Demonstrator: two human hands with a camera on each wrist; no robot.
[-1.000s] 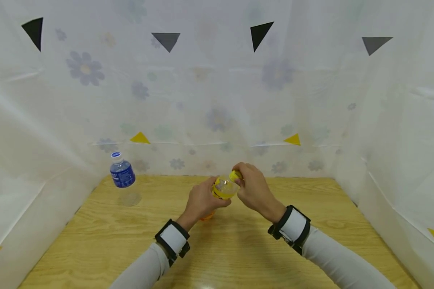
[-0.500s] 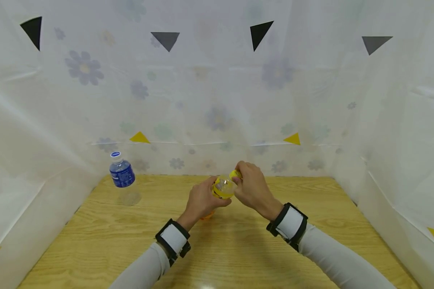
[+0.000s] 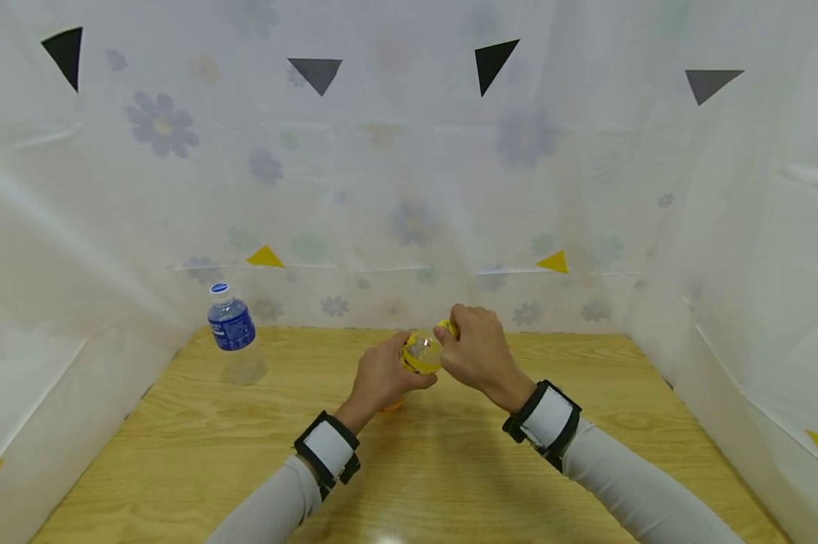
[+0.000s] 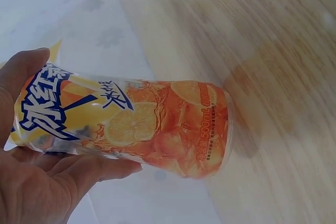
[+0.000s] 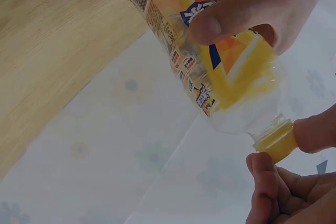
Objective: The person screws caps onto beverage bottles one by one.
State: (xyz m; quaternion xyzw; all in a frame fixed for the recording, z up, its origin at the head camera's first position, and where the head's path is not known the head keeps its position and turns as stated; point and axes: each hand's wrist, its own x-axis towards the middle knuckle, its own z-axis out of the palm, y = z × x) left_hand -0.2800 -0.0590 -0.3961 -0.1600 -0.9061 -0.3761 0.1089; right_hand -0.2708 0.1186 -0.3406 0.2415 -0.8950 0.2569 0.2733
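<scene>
My left hand (image 3: pixel 380 374) grips a clear plastic iced tea bottle (image 4: pixel 163 124) around its upper body. The bottle's label is yellow and orange with lemon slices, and its neck tilts toward my right hand (image 3: pixel 477 349). In the right wrist view, my right thumb and curled fingers pinch the yellow cap (image 5: pixel 278 142) at the bottle's mouth. The transparent shoulder (image 5: pixel 247 114) of the bottle looks empty. From the head view, my left hand hides most of the lower bottle; an orange bit of it shows beneath.
A second plastic bottle (image 3: pixel 233 329), with a blue label and white cap, stands upright at the back left of the wooden table (image 3: pixel 246 453). White flowered sheeting (image 3: pixel 409 189) encloses the back and both sides.
My right hand has shifted slightly left and rolled around the cap, now covering more of it. The left hand and its bottle stay nearly still.
</scene>
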